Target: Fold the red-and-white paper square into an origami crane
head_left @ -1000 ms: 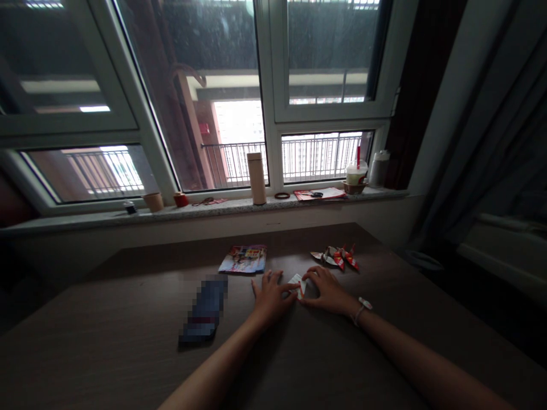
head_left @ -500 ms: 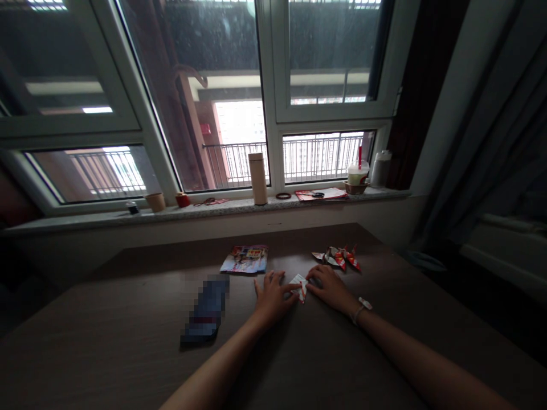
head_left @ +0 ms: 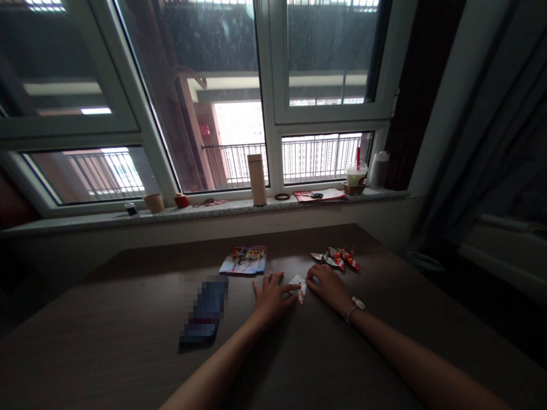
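Observation:
A small folded piece of white and red paper [head_left: 298,286] lies on the dark wooden table [head_left: 128,341] between my two hands. My left hand [head_left: 270,298] rests flat with fingers spread, its forefinger pressing on the paper's left side. My right hand [head_left: 327,286] has its fingers curled and pressed onto the paper's right edge; a pale band sits on that wrist. Just beyond my right hand lie several finished folded paper figures [head_left: 337,257] in red and white.
A colourful stack of paper sheets [head_left: 244,259] lies beyond my left hand. A dark blurred flat object [head_left: 205,309] lies at left. The windowsill holds a tall beige flask [head_left: 257,179], cups [head_left: 154,202], a drink with a straw [head_left: 356,173] and scissors [head_left: 315,195].
My right hand has slid slightly along the paper and the wrist has drawn in a little. The left hand and the paper stay where they were.

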Demonstrator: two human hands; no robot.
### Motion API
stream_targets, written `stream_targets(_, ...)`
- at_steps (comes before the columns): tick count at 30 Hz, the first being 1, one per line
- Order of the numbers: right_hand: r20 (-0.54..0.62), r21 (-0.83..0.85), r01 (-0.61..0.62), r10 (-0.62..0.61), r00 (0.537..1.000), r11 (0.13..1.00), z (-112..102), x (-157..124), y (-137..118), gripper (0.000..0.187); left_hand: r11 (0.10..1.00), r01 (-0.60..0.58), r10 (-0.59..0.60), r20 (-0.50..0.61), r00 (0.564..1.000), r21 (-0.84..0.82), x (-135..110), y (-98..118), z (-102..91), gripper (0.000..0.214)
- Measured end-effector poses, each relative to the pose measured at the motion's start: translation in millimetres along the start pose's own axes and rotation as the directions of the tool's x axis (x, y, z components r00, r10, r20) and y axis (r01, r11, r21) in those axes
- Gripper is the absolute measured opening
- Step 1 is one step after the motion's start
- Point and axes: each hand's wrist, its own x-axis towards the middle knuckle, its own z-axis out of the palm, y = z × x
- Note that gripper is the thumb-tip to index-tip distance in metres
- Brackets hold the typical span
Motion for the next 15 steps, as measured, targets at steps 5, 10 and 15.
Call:
stream_targets(5, 0.028, 0.064, -0.017, 0.015, 1.000, 0.998, -3.2, -0.4, 2.2, 0.010, 1.000, 0.000, 0.000, 0.007, 1.000, -0.012, -0.9, 1.1, -1.7, 0.034)
stream_targets(10, 0.054, 0.134, -0.024, 0.017, 0.998, 0.991, -2.0, -1.3, 7.4, 0.014, 1.000, 0.009, -0.010, -0.004, 1.000, -0.020, -0.6, 0.8, -0.9, 0.034)
stream_targets(15, 0.076, 0.143, -0.026, 0.015, 0.997, 0.989, -0.2, -2.0, 8.9, 0.021, 1.000, 0.005, -0.005, -0.014, 1.000, -0.021, -0.3, -0.6, 0.1, 0.034)
